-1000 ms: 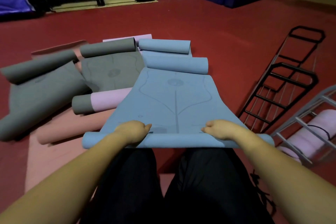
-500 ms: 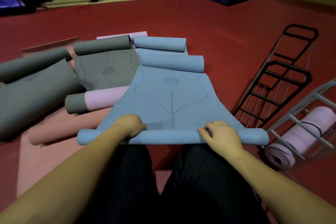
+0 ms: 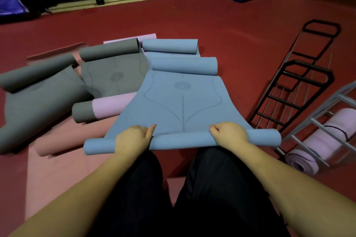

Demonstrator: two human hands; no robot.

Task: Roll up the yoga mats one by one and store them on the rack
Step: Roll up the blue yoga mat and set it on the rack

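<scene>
Rolling the blue mat (image 3: pixel 181 102) away from you is the move everything here turns on, so mind how it lies: its started roll (image 3: pixel 183 141) runs left to right straight across your knees, and the flat, unrolled length stretches directly ahead of you over the red floor (image 3: pixel 221 25). The far end of the same mat is curled into a second roll (image 3: pixel 185 66), parallel to the near one and well ahead of it.

Your left hand (image 3: pixel 133 137) and right hand (image 3: pixel 230 134) are set well apart on the near roll, each about equally far in from its end, fingers curled over the top and gripping it, thumbs pointing inward along the flat sheet. Neither hand is nearer the work than the other, which I judge is right: pushing evenly should keep the roll square to the mat's long axis, while a lead from one side would likely cone it.

The gray rack (image 3: pixel 316 121) stands at your right, just beside the roll's right end, with a pink rolled mat (image 3: pixel 323 140) already lying in it. A black rack (image 3: pixel 300 82) lies flat just beyond. Gray mats (image 3: pixel 113 75) and a pink-and-gray roll (image 3: pixel 102 107) lie to your left, partly under the blue sheet's edge.
</scene>
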